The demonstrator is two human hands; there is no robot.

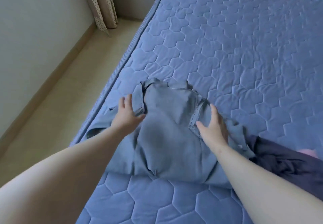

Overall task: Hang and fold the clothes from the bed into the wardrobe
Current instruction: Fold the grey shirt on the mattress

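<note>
Grey-blue cotton-looking shirt (167, 127), only the one head view to go on. It's lying on the bed (227, 49) near the left edge, collar end away from the person, both sleeves brought in over the body and the bottom hem bunched up toward the camera. A bit of fabric hangs over the mattress edge on the left.

Handling-wise I'd guess it's light, thin and floppy with zero stiffness, so it'll slump the second you lift it from one point. Doesn't look slippery on that quilted cover. Best bet is taking it at both outer edges around the shoulders, or pinning the folded sleeves flat and flipping the hem up.

Hands: left hand (128, 114) is flat with fingers spread, resting on the folded-in left sleeve by the cuff, not pinching anything. Right hand (212, 127) is the same deal, spread flat and pressing on the right sleeve. Both forearms reach out long and low, roughly mirrored.

Off to the right, touching the shirt's edge, there's a dark purple garment (288, 162) in a heap. Wardrobe I can't pick out.
</note>
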